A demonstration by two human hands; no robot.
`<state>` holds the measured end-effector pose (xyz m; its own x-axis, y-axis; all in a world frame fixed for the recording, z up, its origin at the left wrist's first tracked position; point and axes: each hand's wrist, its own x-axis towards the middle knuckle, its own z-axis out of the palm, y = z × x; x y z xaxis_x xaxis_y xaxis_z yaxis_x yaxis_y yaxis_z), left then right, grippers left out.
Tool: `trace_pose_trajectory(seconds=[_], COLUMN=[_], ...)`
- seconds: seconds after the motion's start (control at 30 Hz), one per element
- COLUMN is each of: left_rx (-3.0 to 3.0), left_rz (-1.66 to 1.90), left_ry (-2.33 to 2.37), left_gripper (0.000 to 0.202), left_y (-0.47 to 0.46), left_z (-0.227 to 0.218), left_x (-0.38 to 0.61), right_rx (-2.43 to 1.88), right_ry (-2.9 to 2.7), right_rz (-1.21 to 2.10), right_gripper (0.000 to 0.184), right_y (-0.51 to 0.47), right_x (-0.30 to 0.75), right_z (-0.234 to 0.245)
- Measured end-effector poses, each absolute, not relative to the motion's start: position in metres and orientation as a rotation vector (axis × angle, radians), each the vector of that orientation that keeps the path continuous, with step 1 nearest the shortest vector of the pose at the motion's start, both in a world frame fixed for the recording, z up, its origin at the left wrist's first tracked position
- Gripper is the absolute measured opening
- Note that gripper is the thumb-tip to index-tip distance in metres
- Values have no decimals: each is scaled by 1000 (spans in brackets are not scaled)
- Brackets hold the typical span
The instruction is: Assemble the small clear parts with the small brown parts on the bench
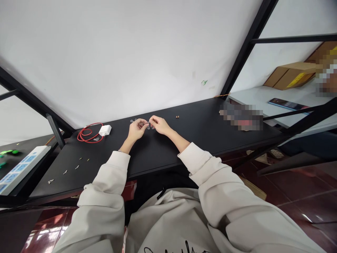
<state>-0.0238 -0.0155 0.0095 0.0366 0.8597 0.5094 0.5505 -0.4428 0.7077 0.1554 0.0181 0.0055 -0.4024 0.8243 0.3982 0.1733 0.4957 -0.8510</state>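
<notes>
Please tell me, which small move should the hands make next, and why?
Perhaps draw the tiny thing slightly away from the clear bits before letting go: the left hand and right hand meet at it, and those bits lie close by on the black table, where it could mix in.

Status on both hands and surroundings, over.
Left hand, right hand pinching tiny piece, too small to identify. Clear pieces close by. White charger off left, clear of hands.

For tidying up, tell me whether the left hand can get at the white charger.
Likely yes: nothing visible stands between the left hand and the white charger on the black table, though that grip seems busy with a small piece.
</notes>
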Motion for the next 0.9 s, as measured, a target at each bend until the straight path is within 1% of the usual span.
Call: trace_pose_trajectory(seconds=[0.2,0.4,0.53,0.67,0.9], left_rx=[2019,1896,1762,1743,1790], left_rz=[1420,1404,1424,1427,1425], left_ry=[1464,1351,1276,1276,1298], left_gripper=[21,30,37,38,34], left_y=[-15,-15,-14,-11,-11], left_z=[10,10,10,8,7], left_x=[-26,-23,-21,-23,-24], right_rx=[-869,-840,-811,-812,-833], right_ry=[-1884,-1872,-1845,-1848,-1867], right_rz=[927,883,887,892,866], right_gripper=[21,24,20,15,16], right_y=[17,18,19,20,18], right_x=[156,155,154,154,156], right_z=[7,5,4,3,5])
